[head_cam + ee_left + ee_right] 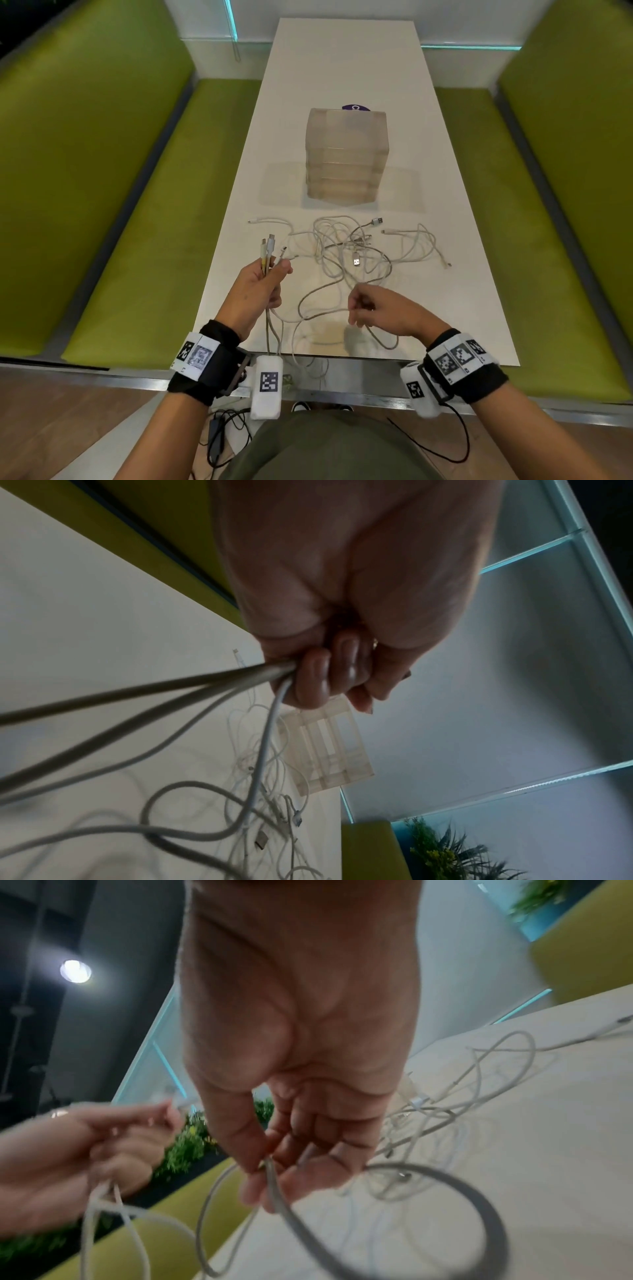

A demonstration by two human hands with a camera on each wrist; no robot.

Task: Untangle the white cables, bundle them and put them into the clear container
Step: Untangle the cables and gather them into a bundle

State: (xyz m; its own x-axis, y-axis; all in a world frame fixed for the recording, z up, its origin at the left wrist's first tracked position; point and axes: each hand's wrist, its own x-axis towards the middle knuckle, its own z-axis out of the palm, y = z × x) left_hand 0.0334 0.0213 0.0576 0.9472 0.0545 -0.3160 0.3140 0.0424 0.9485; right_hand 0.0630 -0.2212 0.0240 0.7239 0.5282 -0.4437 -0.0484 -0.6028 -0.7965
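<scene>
The left hand (pixel 260 287) fists several thin white cables' (pixel 346 250) plug ends; the right hand (pixel 373 310) pinches one strand between thumb and fingers (pixel 253 1185); the clear ribbed plastic container (pixel 346 154) stands beyond

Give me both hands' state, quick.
Left hand: gripping several cable ends.
Right hand: pinching one cable.

Green benches (pixel 113 192) flank the white table (pixel 346 68); plants (pixel 455 856) nearby.
</scene>
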